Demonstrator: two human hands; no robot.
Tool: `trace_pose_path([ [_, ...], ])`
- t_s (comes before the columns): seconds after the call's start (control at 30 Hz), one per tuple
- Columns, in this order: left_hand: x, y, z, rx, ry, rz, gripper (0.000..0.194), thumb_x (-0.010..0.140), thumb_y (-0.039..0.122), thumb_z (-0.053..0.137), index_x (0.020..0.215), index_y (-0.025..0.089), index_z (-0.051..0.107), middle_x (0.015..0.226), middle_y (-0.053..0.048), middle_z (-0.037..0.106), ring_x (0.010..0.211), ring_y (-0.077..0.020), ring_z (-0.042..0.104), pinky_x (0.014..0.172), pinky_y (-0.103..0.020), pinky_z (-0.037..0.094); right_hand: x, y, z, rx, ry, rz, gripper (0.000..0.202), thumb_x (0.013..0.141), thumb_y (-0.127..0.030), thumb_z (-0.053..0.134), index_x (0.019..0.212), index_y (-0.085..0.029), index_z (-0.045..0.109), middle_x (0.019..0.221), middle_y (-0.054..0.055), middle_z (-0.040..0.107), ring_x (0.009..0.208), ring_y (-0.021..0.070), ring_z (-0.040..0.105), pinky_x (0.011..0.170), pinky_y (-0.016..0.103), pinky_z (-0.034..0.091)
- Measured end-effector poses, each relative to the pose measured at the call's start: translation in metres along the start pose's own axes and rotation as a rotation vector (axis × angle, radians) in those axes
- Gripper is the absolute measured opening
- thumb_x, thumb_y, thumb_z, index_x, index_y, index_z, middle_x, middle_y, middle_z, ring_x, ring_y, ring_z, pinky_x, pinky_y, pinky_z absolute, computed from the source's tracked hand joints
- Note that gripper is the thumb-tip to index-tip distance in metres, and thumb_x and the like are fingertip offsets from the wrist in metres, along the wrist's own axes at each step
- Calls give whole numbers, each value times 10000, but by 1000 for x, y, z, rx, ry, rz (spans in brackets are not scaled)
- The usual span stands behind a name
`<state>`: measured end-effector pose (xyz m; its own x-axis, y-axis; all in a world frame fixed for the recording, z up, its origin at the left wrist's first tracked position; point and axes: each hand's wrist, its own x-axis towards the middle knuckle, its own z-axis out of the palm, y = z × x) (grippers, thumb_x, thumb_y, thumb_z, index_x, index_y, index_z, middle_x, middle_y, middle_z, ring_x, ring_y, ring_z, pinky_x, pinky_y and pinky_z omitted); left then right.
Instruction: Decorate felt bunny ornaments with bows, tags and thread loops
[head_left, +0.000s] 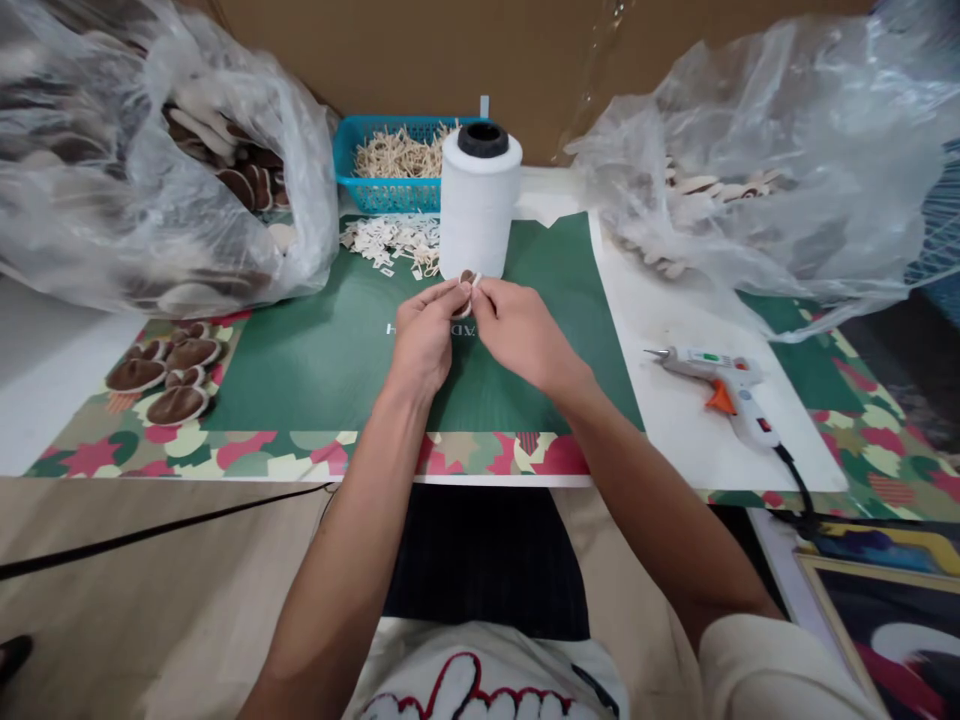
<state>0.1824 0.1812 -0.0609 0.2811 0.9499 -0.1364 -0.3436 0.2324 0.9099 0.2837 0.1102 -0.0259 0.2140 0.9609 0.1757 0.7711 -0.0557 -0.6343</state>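
Observation:
Both hands meet over the green sheet, just in front of a white thread spool (pixel 480 205). My left hand (pixel 427 335) pinches a small brown piece with a white edge (pixel 466 277), partly hidden by the fingers. Pressed against the same piece from the right is my right hand (pixel 521 330), its thumb and fingertips closed on it. Several brown pieces with white edges (pixel 178 403) lie at the left of the table.
A blue basket (pixel 386 195) of thin pale pieces stands behind small white bits (pixel 394 240). Plastic bags with brown and cream pieces sit left (pixel 300 200) and right (pixel 757 130). A glue gun (pixel 720 375) with a black cord lies at right.

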Motion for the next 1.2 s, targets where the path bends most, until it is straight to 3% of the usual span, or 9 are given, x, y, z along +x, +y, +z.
trace_pose_path([
  [0.23, 6, -3, -4, 91, -62, -61, 193, 702, 184, 802, 571, 173, 661, 607, 3, 621, 596, -110, 536, 593, -249, 449, 1, 3, 7, 67, 54, 14, 313, 1027, -226, 447, 719, -227, 506, 747, 19, 621, 708, 169, 518, 707, 305, 355],
  [0.47, 40, 30, -26, -8, 177, 92, 261, 790, 184, 780, 640, 235, 574, 683, -3, 600, 659, -120, 548, 629, -250, 479, 3, 9, 7, 324, 43, 138, 330, 1019, -281, 471, 696, -223, 511, 627, -25, 483, 625, 146, 490, 610, 280, 374],
  [0.57, 9, 43, -29, 40, 110, 252, 243, 820, 332, 796, 698, 241, 607, 731, -21, 602, 722, -145, 561, 634, -256, 491, -9, 17, 4, 365, 307, 87, 181, 1036, -279, 469, 1090, -214, 629, 999, 65, 681, 859, 174, 651, 745, 294, 507],
  [0.63, -29, 37, -26, 28, -29, 208, 248, 776, 374, 828, 708, 228, 639, 695, -2, 556, 671, -132, 525, 609, -253, 464, -29, 13, 5, 331, 628, 28, 293, 1048, -267, 457, 1319, -226, 559, 1348, 164, 609, 1152, 217, 655, 913, 355, 538],
  [0.7, -68, 23, -22, 3, -90, 130, 228, 777, 387, 844, 740, 230, 682, 678, 24, 543, 634, -110, 495, 618, -245, 454, -56, 2, 11, 334, 801, -33, 336, 1056, -289, 473, 1381, -224, 528, 1445, 197, 546, 1289, 248, 604, 1012, 398, 524],
  [0.8, -109, -3, -21, -15, -96, 30, 149, 821, 391, 840, 873, 268, 775, 756, 24, 619, 727, -120, 577, 746, -257, 522, -95, -21, 27, 475, 467, 12, 273, 1042, -367, 561, 1285, -247, 594, 1214, 119, 695, 1064, 225, 696, 936, 382, 580],
  [0.87, -123, -13, -25, -2, -82, 23, 137, 852, 386, 827, 947, 289, 809, 899, -4, 691, 870, -151, 644, 867, -291, 553, -112, -30, 38, 547, 353, 117, 223, 1053, -403, 546, 1192, -253, 637, 1132, 89, 733, 991, 211, 718, 890, 369, 602],
  [1.0, -133, -11, -31, 64, -191, 47, 150, 946, 394, 739, 991, 295, 842, 1160, -58, 730, 1093, -205, 663, 1014, -339, 535, -122, -32, 45, 603, 487, 242, 222, 1061, -404, 538, 1066, -249, 696, 1023, 62, 754, 906, 198, 719, 814, 360, 606],
  [1.2, -145, 6, -29, 317, -172, 185, 104, 922, 361, 777, 873, 287, 833, 915, -27, 737, 863, -174, 653, 799, -292, 551, -130, -33, 35, 349, 636, 55, 127, 1011, -289, 589, 954, -269, 701, 921, 54, 742, 838, 215, 684, 769, 384, 574],
])
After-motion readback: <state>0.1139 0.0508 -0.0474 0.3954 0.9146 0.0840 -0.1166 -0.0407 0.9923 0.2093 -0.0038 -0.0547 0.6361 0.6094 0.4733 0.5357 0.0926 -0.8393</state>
